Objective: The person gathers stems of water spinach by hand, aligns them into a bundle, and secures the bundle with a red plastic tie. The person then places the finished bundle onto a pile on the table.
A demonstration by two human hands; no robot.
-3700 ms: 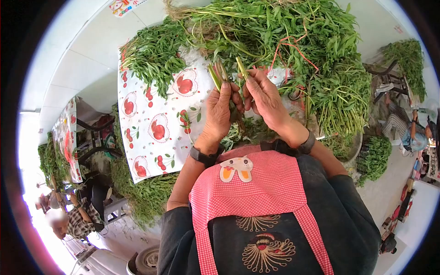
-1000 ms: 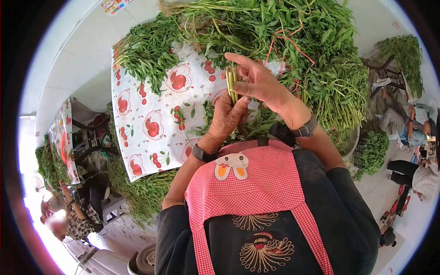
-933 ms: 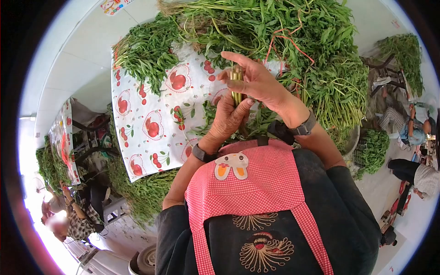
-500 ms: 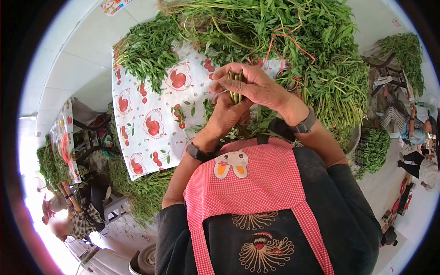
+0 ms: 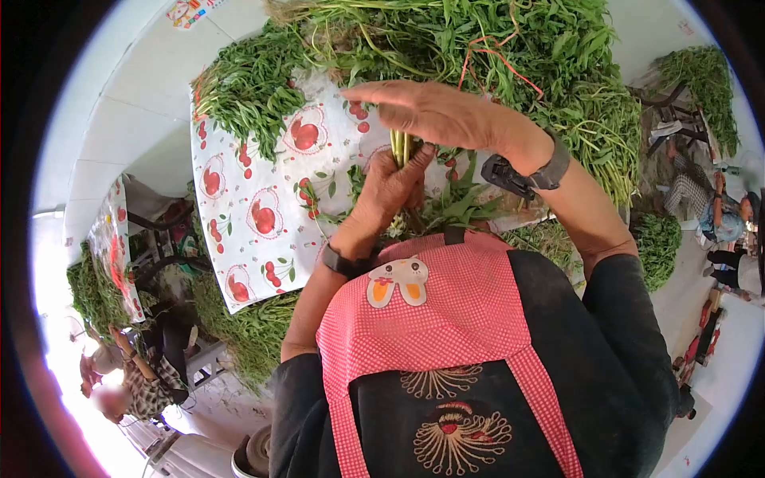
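Observation:
My left hand [image 5: 386,188] is wrapped round a small bunch of green stems [image 5: 401,146], whose ends stick up above the fist. Leaves of the greens [image 5: 460,205] spread out below and to the right of that fist. Just over the stem ends, my right hand [image 5: 446,115] is held flat, its fingers stretched to the left with nothing in them. Under both hands lies a white tablecloth [image 5: 263,217] printed with red fruit.
A large heap of leafy greens [image 5: 478,40] covers the far side, with red string [image 5: 504,56] on it. A smaller pile [image 5: 253,88] lies at the far left. People work at the left [image 5: 147,386] and right [image 5: 721,211] edges.
My right hand has let go of the bunch, risen and flattened out over the stem ends. My left hand keeps its grip, with the stems more exposed now.

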